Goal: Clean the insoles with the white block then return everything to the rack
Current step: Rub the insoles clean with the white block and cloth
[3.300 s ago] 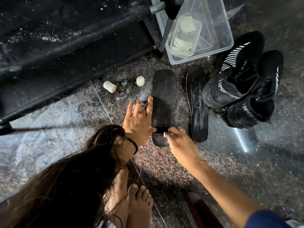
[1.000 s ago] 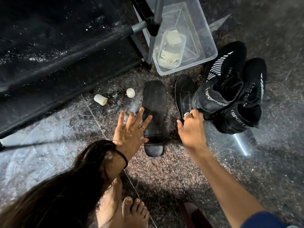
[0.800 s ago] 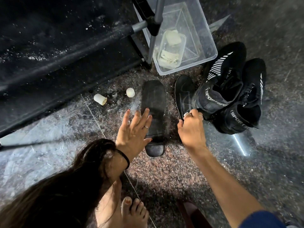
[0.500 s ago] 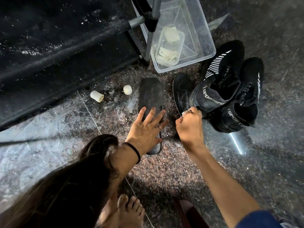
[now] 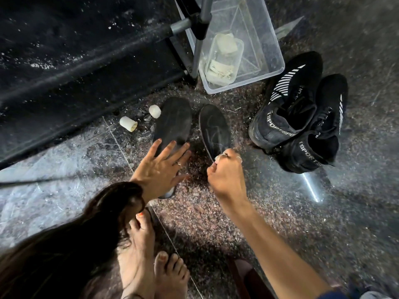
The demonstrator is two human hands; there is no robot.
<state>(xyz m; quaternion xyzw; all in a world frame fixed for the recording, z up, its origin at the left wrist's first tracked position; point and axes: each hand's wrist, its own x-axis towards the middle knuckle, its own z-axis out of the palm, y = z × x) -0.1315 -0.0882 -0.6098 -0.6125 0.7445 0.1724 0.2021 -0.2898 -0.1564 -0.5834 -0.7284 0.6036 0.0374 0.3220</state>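
Two black insoles lie side by side on the speckled floor. My left hand (image 5: 160,167) rests flat with spread fingers on the heel half of the left insole (image 5: 173,124). On the lower part of the right insole (image 5: 213,128) sits my right hand (image 5: 226,175), closed in a fist. A sliver of the white block (image 5: 226,151) shows at its fingertips; the rest is hidden in the hand. White scuff lines mark the right insole.
A pair of black sport shoes (image 5: 287,117) stands to the right. A clear plastic bin (image 5: 274,50) holding a small container (image 5: 224,59) sits behind, beside the rack's pole (image 5: 200,35) and dark shelf (image 5: 86,61). Two small white pieces (image 5: 128,124) lie left. My bare feet (image 5: 151,255) are below.
My right hand moved from the left insole's heel to the right insole. My left hand slid right, from the floor onto the left insole.
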